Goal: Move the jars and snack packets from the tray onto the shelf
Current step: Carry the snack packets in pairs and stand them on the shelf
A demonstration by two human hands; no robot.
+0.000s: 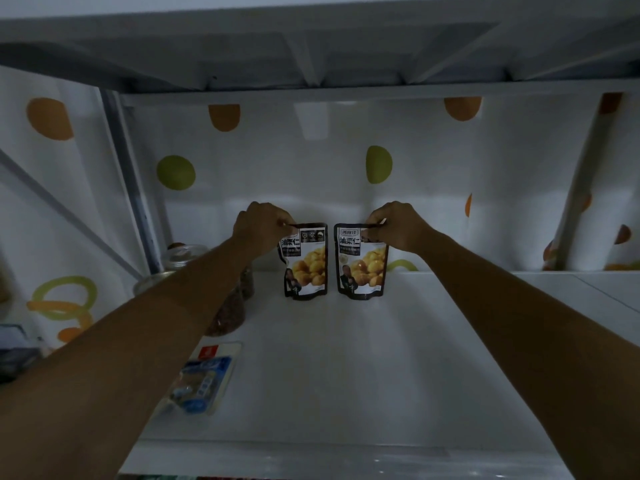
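Observation:
Two black snack packets with yellow chestnuts printed on them stand upright side by side at the back of the white shelf (346,358). My left hand (259,226) pinches the top left corner of the left packet (306,263). My right hand (398,226) pinches the top edge of the right packet (360,265). Both packets' bases touch the shelf. Glass jars (228,313) with brown contents stand at the left, partly hidden behind my left forearm. The tray is out of view.
A blue and white blister pack (202,379) lies flat on the shelf's front left. A spotted white curtain (311,157) hangs behind. The upper shelf (311,53) sits low overhead. A metal upright (135,188) stands at the left.

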